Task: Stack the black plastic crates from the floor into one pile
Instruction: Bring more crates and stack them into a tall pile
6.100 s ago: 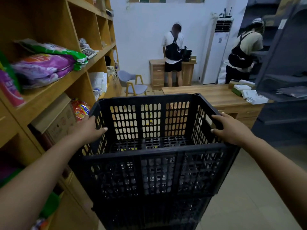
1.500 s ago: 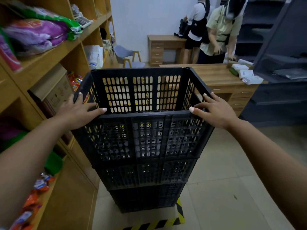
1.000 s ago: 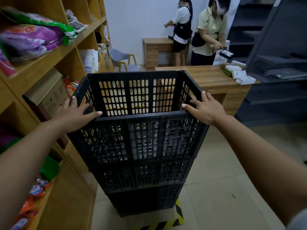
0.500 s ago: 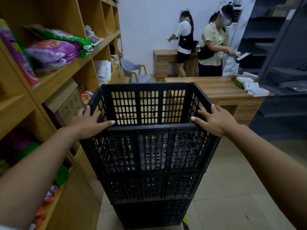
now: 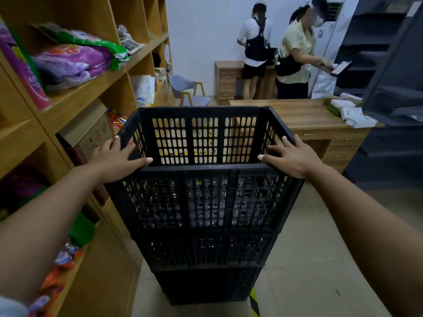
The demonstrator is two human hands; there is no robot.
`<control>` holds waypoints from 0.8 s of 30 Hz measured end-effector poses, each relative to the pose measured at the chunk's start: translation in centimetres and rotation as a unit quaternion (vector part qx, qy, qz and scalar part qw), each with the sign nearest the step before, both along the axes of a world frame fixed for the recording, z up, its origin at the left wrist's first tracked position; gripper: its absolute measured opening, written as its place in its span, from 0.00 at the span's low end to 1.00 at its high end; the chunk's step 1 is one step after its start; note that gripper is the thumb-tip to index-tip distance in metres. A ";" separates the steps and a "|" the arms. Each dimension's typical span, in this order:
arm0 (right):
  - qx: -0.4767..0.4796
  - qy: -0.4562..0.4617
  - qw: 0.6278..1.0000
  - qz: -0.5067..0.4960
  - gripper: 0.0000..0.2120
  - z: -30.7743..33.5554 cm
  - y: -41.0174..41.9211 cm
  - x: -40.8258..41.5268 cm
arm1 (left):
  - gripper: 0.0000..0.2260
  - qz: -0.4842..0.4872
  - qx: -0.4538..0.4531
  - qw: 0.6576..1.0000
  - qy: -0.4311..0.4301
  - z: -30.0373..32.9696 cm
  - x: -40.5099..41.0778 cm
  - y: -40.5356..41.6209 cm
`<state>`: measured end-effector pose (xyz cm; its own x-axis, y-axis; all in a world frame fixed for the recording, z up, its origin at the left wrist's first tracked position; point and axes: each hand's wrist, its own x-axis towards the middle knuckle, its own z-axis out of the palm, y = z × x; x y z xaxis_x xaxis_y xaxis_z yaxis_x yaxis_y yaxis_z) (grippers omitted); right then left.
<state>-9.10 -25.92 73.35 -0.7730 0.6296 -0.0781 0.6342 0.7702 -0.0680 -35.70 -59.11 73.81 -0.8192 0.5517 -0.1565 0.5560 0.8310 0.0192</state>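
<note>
**Top crate seated; hands resting on the near corners of the pile**

At the left runs the tall wooden shelving unit (image 5: 96, 94), its shelves carrying purple and green plastic bags (image 5: 75, 58). Just beside its lower shelves the left hand (image 5: 114, 160) lies over the near left corner of the black slotted plastic crate (image 5: 206, 179), fingers spread flat along the outside of the left wall and thumb stretched along the near rim. It presses on the crate and does not close around it. That crate is the top one of the pile of black plastic crates (image 5: 203, 252), which stands on the tiled floor (image 5: 320, 259) near the foot of the shelving, with at least two more crates beneath it. At the near right corner the right hand (image 5: 290, 156) mirrors the left, splayed open, palm on the rim.

The step in hand looks like the settling of the top crate: it appears level and nested. The next move probably calls for letting go and checking the floor for any further crate; none shows here.

Compared with six seconds ago, the crate sits lower and the hands have shifted from the side rims to the near corners. Beyond the wooden desk (image 5: 304, 115), two people have moved closer together.
</note>
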 end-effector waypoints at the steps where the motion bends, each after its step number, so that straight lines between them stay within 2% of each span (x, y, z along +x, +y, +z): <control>1: 0.001 0.002 1.000 0.000 0.40 0.0 -0.2 0.1 | 0.45 -0.002 -0.006 1.000 0.001 0.0 -0.1 0.0; 7: 0.008 0.005 1.000 0.001 0.40 0.0 -1.1 0.2 | 0.47 -0.004 -0.023 1.000 0.015 -0.2 -1.1 -0.2; 11: 0.008 0.016 1.000 0.008 0.40 0.0 -1.2 0.5 | 0.52 -0.002 -0.002 1.000 -0.005 -0.3 -1.0 -0.3; 15: 0.005 0.015 1.000 0.008 0.40 0.0 -0.6 0.6 | 0.47 0.008 0.014 1.000 -0.015 -0.3 -0.2 -0.3; 24: -0.013 0.028 1.000 -0.007 0.42 0.3 -0.5 0.6 | 0.44 0.014 0.026 0.999 -0.024 0.3 1.5 -0.7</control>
